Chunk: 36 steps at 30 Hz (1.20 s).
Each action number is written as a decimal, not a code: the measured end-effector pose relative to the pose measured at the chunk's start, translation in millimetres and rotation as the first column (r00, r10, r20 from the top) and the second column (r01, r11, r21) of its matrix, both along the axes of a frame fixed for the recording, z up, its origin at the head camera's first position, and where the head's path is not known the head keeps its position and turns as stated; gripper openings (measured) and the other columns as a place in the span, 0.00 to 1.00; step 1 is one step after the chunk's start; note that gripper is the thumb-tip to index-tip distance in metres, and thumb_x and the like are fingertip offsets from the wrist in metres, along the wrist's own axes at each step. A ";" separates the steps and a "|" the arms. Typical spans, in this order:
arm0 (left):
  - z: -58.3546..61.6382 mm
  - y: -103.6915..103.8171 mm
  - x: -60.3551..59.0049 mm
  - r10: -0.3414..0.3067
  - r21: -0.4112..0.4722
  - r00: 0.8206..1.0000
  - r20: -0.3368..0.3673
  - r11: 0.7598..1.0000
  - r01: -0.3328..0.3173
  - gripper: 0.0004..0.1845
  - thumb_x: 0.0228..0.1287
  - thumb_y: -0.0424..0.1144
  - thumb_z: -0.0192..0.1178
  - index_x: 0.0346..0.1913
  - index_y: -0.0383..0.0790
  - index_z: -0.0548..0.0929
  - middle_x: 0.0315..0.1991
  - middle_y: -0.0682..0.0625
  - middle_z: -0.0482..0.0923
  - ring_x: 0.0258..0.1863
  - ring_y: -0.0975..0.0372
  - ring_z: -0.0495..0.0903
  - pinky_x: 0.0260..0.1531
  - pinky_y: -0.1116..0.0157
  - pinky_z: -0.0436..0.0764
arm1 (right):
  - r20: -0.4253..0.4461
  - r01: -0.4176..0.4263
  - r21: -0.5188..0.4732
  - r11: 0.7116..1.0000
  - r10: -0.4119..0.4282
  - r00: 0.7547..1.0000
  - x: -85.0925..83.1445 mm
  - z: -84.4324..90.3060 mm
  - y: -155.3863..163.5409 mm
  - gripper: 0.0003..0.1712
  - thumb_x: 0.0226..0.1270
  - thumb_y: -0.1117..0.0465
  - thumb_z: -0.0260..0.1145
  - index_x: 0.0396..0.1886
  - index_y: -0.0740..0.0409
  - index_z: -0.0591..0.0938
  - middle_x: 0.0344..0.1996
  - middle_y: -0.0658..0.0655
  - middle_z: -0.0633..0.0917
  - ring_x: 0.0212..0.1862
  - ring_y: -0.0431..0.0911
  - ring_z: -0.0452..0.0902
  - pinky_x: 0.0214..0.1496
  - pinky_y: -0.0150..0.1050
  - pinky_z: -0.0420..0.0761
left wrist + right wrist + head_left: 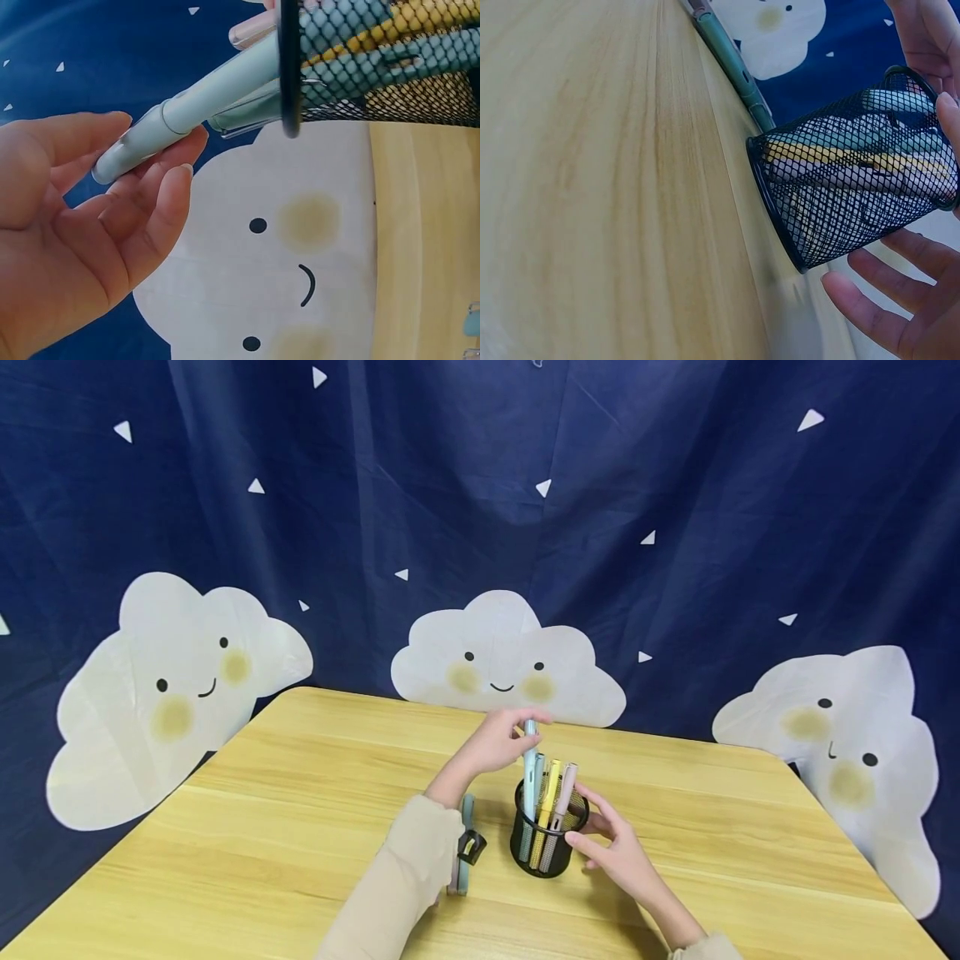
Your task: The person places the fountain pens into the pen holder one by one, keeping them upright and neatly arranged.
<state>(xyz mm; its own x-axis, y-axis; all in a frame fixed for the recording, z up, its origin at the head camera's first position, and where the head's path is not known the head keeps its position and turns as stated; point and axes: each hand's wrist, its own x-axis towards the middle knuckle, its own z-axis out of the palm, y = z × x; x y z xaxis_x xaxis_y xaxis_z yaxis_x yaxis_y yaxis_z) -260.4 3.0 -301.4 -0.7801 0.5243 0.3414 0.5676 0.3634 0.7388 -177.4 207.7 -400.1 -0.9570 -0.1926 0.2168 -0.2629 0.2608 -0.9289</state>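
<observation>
Item: black mesh pen cup point(548, 843), round, upright on the wooden table point(300, 827), near the table's middle and a little toward the near edge. Contents: a pale blue-green pen point(530, 768), tallest, at the left of the cup; a second pale blue pen point(538, 777) just beside it; a yellow pen point(551, 789); a pink pen point(566, 789) at the right; all stand leaning slightly, tops above the rim. Left hand point(501, 743): above and to the far left of the cup, fingertips and thumb pinching the top end of the pale blue-green pen, whose lower part sits inside the mesh; the left wrist view shows the cap end lying between thumb and fingers point(161, 176). Right hand point(611, 843): at the cup's right side, fingers spread and straight, fingertips at or just beside the mesh wall; whether they touch cannot be told. Outside the cup: a further green pen point(467, 843) lying flat on the table to its left, partly hidden by the left sleeve point(405, 877). Behind the table: dark blue cloth backdrop point(675, 485) printed with smiling white clouds point(502, 660).
</observation>
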 end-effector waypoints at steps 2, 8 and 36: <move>-1.5 0.2 0.7 0.011 -0.030 1.000 -0.011 0.999 -0.012 0.15 0.61 0.29 0.53 0.51 0.38 0.77 0.39 0.46 0.77 0.24 0.58 0.77 0.20 0.70 0.75 | -0.001 -0.002 0.000 1.000 0.002 1.000 0.1 -0.1 0.0 0.38 0.57 0.67 0.64 0.66 0.55 0.59 0.44 0.67 0.78 0.37 0.43 0.76 0.22 0.45 0.78; -6.6 0.9 3.0 0.041 -0.101 0.999 -0.036 0.994 -0.045 0.16 0.61 0.29 0.54 0.52 0.41 0.77 0.46 0.47 0.76 0.30 0.62 0.75 0.26 0.71 0.75 | -0.007 -0.010 -0.004 1.000 0.010 1.000 0.1 -0.7 0.0 0.38 0.57 0.67 0.63 0.66 0.55 0.59 0.44 0.67 0.78 0.37 0.44 0.76 0.22 0.45 0.78; -16.4 -0.3 5.1 0.072 -0.142 0.996 0.057 0.988 -0.063 0.25 0.57 0.29 0.58 0.59 0.31 0.68 0.37 0.43 0.77 0.27 0.64 0.75 0.23 0.71 0.75 | -0.022 0.007 -0.009 1.000 -0.007 1.000 -1.7 -3.0 0.3 0.38 0.56 0.67 0.64 0.66 0.55 0.60 0.43 0.65 0.79 0.36 0.44 0.76 0.22 0.45 0.78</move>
